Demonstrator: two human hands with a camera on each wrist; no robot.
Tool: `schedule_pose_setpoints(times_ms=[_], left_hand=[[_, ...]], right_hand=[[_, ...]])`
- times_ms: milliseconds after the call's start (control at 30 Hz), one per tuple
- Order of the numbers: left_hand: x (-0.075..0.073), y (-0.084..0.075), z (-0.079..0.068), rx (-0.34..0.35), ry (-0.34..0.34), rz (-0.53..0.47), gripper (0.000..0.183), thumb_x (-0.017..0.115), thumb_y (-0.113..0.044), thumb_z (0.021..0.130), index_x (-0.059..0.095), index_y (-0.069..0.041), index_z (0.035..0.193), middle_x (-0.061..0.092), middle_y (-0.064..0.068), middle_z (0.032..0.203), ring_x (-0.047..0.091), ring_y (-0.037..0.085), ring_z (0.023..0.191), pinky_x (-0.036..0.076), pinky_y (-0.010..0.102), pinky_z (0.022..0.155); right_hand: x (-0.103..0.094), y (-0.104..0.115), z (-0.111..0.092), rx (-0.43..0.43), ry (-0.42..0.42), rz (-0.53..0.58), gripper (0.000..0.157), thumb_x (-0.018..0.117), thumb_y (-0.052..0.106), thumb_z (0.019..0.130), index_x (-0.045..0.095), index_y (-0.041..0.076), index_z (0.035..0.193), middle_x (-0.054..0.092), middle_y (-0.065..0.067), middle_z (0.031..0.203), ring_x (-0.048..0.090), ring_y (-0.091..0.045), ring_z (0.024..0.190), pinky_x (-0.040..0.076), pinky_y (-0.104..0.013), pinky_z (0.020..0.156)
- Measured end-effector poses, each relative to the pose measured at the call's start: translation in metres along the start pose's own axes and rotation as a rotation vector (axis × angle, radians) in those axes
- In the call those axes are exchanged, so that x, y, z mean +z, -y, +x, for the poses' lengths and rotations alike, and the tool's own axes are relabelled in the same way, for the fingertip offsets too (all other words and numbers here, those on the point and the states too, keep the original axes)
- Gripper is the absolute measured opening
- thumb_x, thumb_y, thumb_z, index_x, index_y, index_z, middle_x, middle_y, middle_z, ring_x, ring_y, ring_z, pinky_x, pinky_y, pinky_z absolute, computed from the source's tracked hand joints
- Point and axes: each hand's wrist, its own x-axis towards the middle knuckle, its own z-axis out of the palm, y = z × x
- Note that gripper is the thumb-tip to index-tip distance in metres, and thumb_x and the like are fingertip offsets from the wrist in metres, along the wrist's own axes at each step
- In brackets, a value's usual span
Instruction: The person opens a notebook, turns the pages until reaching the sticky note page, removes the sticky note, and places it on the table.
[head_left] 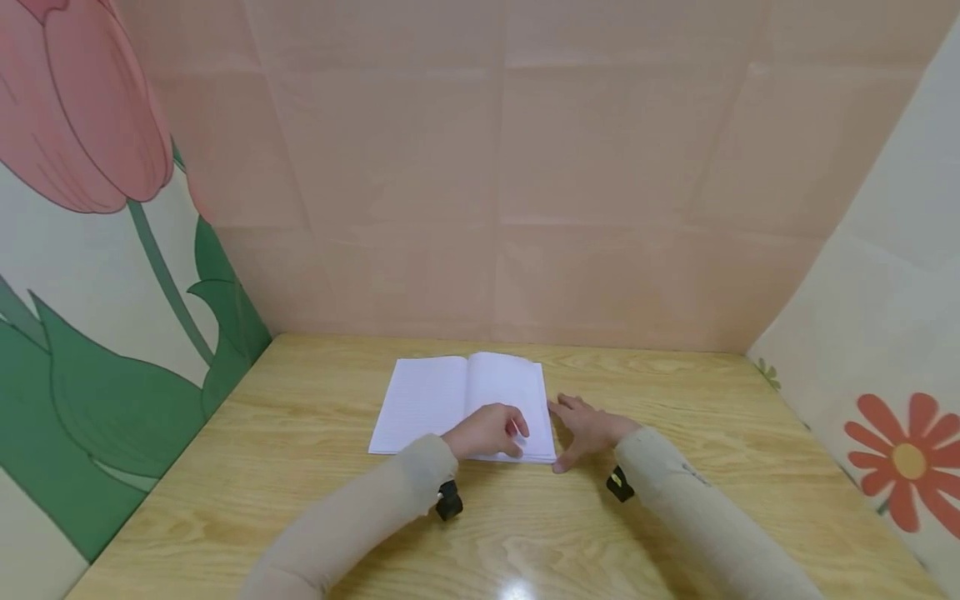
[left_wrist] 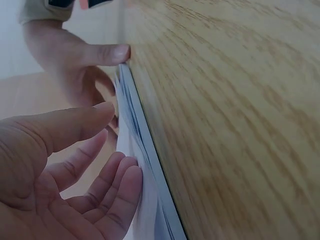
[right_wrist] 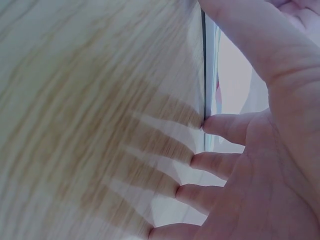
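Observation:
An open notebook with lined white pages lies flat on the wooden table. Over the lower part of its right-hand page is my left hand, fingers loosely bent. The left wrist view shows a gap between its thumb and forefinger, while the other fingertips lie against the page edges. My right hand is spread at the notebook's right side. Its thumb is at the near right corner, and its fingers reach along the side edge with their tips down at the tabletop.
The wooden table runs back to a plain pinkish backdrop. A panel with a painted tulip stands on the left, one with a red flower on the right. Each wrist wears a small black camera.

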Motion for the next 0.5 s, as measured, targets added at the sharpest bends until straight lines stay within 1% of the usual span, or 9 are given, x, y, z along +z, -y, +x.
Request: schedule_pose_setpoints(times_ms=[267,500], left_hand=[[0.0051,0.0002,0.0048,-0.008,-0.018,0.053,0.021,0.083,-0.012,0.075,0.067,-0.013,0.088,0.056,-0.005,0.077,0.05,0.008,0.07,0.041,0.021,0.068],[0.0059,-0.0045,0.0045,-0.018,-0.014,0.115,0.021,0.082,-0.014,0.076,0.066,-0.014,0.088,0.055,-0.006,0.078,0.05,0.009,0.072,0.042,0.022,0.069]], right_hand=[[0.0003,-0.001,0.0016,-0.003,0.004,0.009,0.114,0.083,0.05,0.069,0.021,0.001,0.152,0.01,-0.029,0.157,0.009,-0.052,0.142,0.012,-0.074,0.106],[0.0003,-0.0029,0.0015,-0.012,0.01,0.006,0.114,0.081,0.051,0.07,0.019,0.001,0.152,0.009,-0.029,0.157,0.007,-0.053,0.143,0.011,-0.074,0.105]])
